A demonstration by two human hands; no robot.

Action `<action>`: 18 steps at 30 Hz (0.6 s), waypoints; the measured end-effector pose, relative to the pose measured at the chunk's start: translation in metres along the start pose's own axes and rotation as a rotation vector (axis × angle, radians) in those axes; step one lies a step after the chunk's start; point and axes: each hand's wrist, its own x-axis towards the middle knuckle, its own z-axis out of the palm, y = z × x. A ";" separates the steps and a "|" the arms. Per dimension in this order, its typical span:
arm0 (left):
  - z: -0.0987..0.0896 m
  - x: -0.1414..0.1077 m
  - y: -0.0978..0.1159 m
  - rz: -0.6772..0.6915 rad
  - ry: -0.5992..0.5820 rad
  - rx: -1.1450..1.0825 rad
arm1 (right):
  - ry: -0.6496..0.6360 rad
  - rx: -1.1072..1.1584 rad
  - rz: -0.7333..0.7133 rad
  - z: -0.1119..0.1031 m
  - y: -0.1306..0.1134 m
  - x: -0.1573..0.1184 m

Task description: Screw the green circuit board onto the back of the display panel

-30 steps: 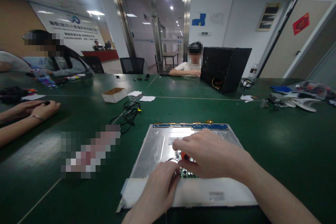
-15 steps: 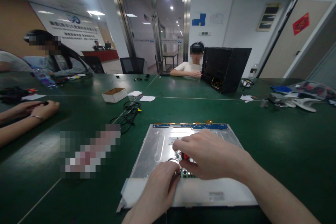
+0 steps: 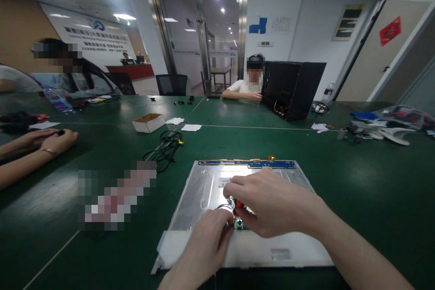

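A flat display panel lies back side up on the green table, with a blue circuit strip along its far edge. At its middle sits a small green circuit board, largely covered by my hands. My right hand is closed around a red-handled screwdriver, held over the board; its tip is hidden. My left hand rests on the panel at the board's left edge, fingers pressed together. What they pinch, if anything, is hidden. A dark cable loops just beyond its fingertips.
To the left are a tangled black cable and a small open box. A black computer case stands across the table beside a co-worker. Another person's hands are at far left. Plastic bags and parts lie right.
My right hand has turned slightly around the screwdriver, its lower edge shifting down a little. My left hand stays in place on the panel.
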 end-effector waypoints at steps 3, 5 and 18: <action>0.001 0.000 -0.001 -0.002 -0.010 -0.005 | 0.014 0.008 0.016 0.001 0.001 0.002; 0.001 -0.001 -0.002 -0.007 -0.012 -0.007 | 0.019 0.013 0.029 0.001 0.001 0.003; 0.000 -0.001 -0.002 -0.031 -0.030 -0.008 | -0.004 0.002 0.012 0.001 0.000 0.000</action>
